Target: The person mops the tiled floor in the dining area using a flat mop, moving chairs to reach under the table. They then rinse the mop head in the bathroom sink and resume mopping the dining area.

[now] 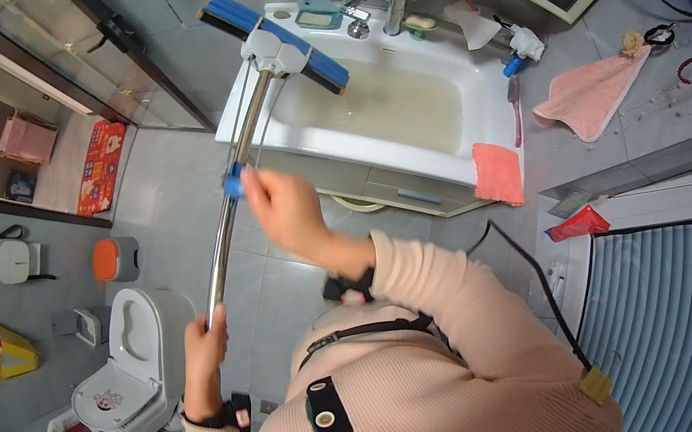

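A sponge mop (218,254) slants across the view, its steel pole rising from my left hand to its head above the sink. The mop head has a white centre and two blue bars (230,14). My left hand (201,350) is closed round the lower pole. My right hand (289,214) is closed at the blue lever (233,181) midway up the pole; its fingers are partly hidden. Under the mop head, the white sink (476,116) holds cloudy water. The mop head hangs over its left side, apart from the water.
A faucet (396,8), a soap dish (317,16) and a toothbrush (516,110) are around the sink. A coral cloth (498,173) drapes over its front right corner. At left stand a white toilet (141,328) and an orange-lidded bin (115,259). A ribbed blue-grey cover (673,308) lies at right.
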A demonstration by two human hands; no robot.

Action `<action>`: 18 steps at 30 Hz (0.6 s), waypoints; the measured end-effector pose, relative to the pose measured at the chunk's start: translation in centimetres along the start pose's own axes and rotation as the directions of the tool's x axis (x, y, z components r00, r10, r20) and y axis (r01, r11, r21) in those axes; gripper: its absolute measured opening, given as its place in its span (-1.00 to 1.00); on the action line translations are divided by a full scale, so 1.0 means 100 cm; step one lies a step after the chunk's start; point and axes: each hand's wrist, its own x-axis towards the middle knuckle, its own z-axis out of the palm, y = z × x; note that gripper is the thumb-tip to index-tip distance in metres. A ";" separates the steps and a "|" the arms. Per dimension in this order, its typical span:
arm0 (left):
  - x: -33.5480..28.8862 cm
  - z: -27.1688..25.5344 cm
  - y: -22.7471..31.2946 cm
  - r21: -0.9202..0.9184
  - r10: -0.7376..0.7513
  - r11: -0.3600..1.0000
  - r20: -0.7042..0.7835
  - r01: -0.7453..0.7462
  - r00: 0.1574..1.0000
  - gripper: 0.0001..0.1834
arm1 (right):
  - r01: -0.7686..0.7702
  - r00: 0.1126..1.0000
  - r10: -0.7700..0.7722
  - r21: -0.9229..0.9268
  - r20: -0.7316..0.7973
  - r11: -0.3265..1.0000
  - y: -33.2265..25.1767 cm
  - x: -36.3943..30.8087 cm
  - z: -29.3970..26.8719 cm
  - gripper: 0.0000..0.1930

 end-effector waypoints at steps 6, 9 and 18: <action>-0.036 -0.024 -0.026 -0.107 -0.314 0.939 0.120 0.326 0.942 -0.57 | 0.093 0.994 -0.088 0.077 -0.059 0.993 0.023 -0.001 -0.007 -0.62; -0.045 -0.026 -0.038 -0.094 -0.244 0.961 0.150 0.259 0.958 -0.57 | -0.029 0.997 0.031 0.021 -0.070 0.999 0.058 0.052 -0.014 -0.64; -0.086 -0.020 -0.037 -0.266 -0.361 0.880 0.161 0.393 0.918 -0.59 | -0.355 0.909 0.402 0.298 -0.113 0.886 0.176 0.052 0.040 -0.47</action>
